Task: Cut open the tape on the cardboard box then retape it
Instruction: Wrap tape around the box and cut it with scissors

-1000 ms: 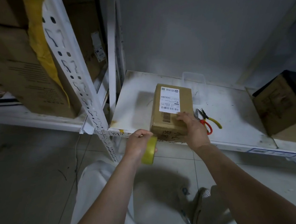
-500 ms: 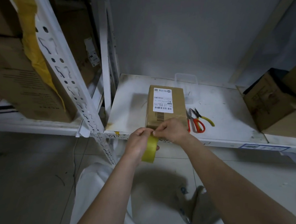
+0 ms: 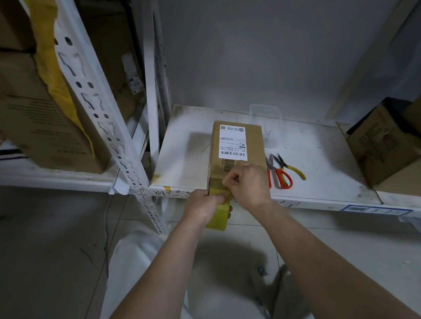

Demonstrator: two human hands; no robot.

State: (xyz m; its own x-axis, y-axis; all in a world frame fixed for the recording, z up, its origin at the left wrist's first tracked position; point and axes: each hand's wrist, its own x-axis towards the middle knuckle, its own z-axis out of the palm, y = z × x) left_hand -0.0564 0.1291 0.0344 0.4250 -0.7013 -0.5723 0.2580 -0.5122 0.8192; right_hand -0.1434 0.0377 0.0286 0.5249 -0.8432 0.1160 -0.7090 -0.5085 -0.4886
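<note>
Fingers of the right hand [image 3: 248, 184] pinch the tape's free end against the small brown cardboard box [image 3: 237, 153] at the white shelf [image 3: 326, 158] edge, probably to anchor it; the left hand [image 3: 203, 204] grips the yellow tape roll [image 3: 218, 216] just below, ready to feed. Red-handled scissors [image 3: 279, 174] lie beside the box.

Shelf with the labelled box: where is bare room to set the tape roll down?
On the white shelf, bare patches lie left of the cardboard box and between the scissors and the open carton. Crowded at the box's near end, around both hands.
</note>
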